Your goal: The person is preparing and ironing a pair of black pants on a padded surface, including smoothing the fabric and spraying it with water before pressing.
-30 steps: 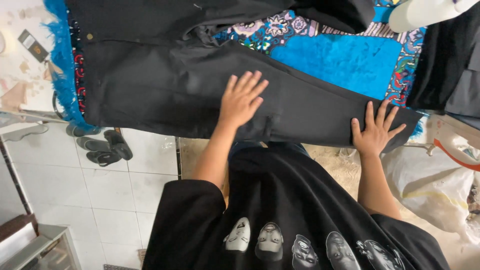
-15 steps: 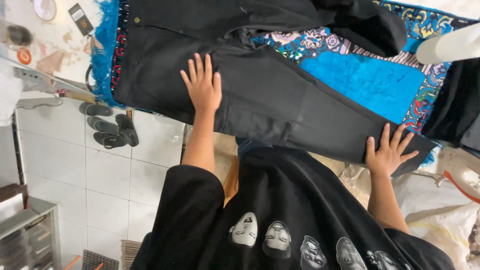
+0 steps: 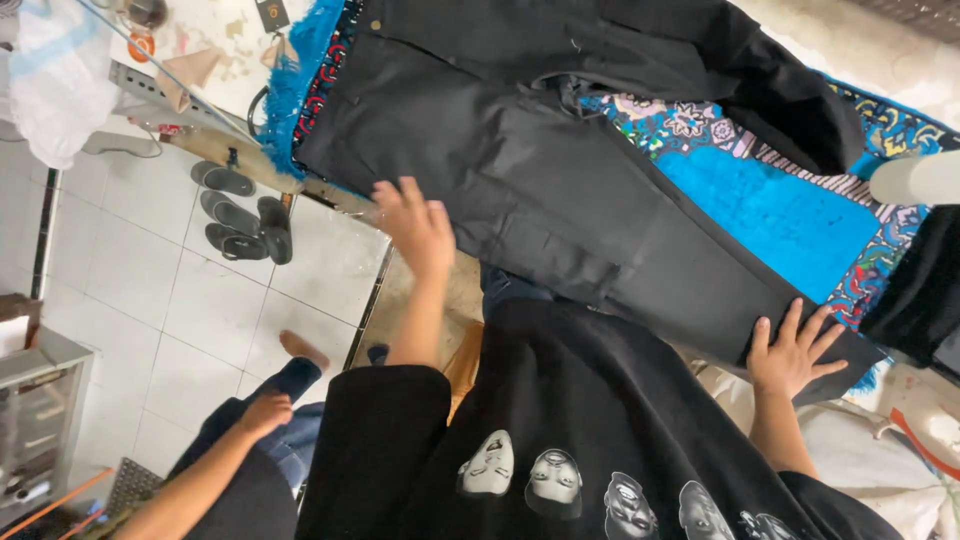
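Note:
A pair of black trousers lies spread flat over a blue patterned cloth on a table. My left hand hovers at the near edge of the trousers close to the waist end, fingers apart, slightly blurred and holding nothing. My right hand rests flat on the leg end of the trousers with its fingers spread. My black printed shirt fills the bottom of the view.
Another person's arm, jeans and bare foot are at the lower left. Dark sandals lie on the white tiled floor. A white bag, a metal shelf and another black garment surround the table.
My left hand has slid left along the trousers, from the middle to the near edge by the waist. My right hand stays on the leg end. Another person has come into view.

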